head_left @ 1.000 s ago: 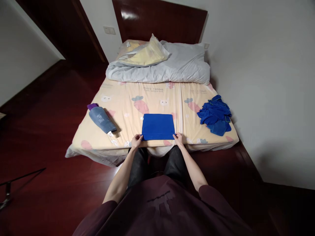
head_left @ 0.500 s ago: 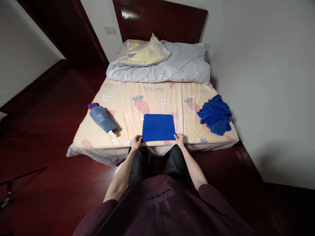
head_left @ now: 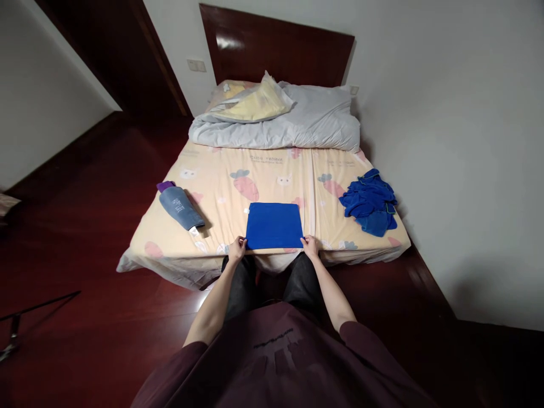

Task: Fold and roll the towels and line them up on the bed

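Note:
A blue cloth (head_left: 275, 225), square-edged and smooth, lies flat near the front edge of the bed. My left hand (head_left: 238, 249) pinches its near left corner between thumb and fingers. At the near right corner, my right hand (head_left: 310, 247) grips the cloth the same way. A small white tag shows on its left edge. To the right is a crumpled heap of blue cloths (head_left: 369, 201). On the left lies a grey-blue rolled cloth (head_left: 181, 208) with pale lettering, and a purple cloth (head_left: 165, 186) shows at its far end.
The bed sheet (head_left: 204, 170) is pale yellow with carrots and cat faces. A grey quilt (head_left: 323, 113) is bunched by the dark headboard (head_left: 280, 45). A wall (head_left: 459, 170) rises along the right side. A thin black stand leg (head_left: 42, 306) lies low at the left.
The view has tilted up slightly, so the bed sits a little lower in the picture. Both hands stay on the near corners of the cloth, which still lies flat.

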Demonstrator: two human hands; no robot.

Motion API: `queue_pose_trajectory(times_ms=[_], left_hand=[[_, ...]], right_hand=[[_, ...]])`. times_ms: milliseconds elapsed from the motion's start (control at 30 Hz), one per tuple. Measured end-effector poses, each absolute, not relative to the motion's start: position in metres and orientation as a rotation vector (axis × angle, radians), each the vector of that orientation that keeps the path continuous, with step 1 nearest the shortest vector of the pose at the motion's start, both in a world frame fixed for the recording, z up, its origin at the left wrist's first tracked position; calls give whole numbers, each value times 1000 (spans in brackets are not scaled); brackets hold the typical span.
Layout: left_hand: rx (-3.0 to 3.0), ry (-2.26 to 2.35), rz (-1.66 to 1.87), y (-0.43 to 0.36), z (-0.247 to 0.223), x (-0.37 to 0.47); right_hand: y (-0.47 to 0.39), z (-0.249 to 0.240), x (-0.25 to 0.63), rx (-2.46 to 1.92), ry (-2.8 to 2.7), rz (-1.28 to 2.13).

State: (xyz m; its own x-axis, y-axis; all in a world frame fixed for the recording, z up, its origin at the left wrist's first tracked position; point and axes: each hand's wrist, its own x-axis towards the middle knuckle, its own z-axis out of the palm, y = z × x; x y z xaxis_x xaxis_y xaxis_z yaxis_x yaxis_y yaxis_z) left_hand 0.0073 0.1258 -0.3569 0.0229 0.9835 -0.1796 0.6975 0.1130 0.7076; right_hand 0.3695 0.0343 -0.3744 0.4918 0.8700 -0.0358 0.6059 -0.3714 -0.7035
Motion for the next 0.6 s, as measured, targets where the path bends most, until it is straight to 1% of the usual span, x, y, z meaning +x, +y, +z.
queue_pose_trajectory(times_ms=[167,433,533,600], left_hand=[[1674,1793,469,128,-355,12],[1693,1839,447,125,-351,19],[1747,1850,430,119,-340,27],[1865,1881,406,115,-323,30]], right_hand=[[37,-371,367,-2175,-1180,515],[42,-373,367,-2115,-1098,495],[43,-372,365,-2107,-1064,489],[43,-372,362,-2109,-1054,476]])
